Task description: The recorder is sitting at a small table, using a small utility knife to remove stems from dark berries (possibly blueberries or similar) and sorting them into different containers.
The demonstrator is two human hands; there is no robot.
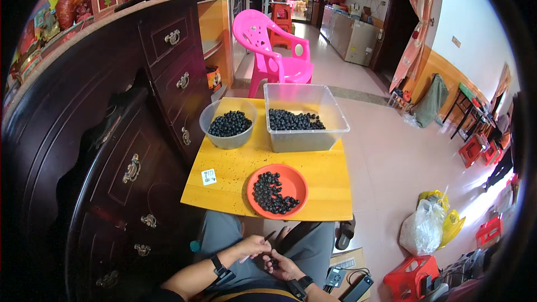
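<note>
Both my hands are close together above my lap, just in front of the table's near edge. My left hand (254, 246) is closed in a pinch, and a thin dark pointed piece (270, 235) shows at its fingertips; its kind is too small to make out. My right hand (286, 269) is curled around dark round beads or berries (274, 263), partly hidden by the fingers. On the table in front, an orange-red round plate (293, 178) carries more of these dark balls, gathered along its left and lower side.
On the yellow table (229, 159) stand a round translucent bowl (226, 141) and a rectangular clear tub (305, 141), both holding dark balls. A white square card (208, 177) lies left. A dark wooden cabinet (162, 78) borders the left; a pink chair (293, 68) stands behind.
</note>
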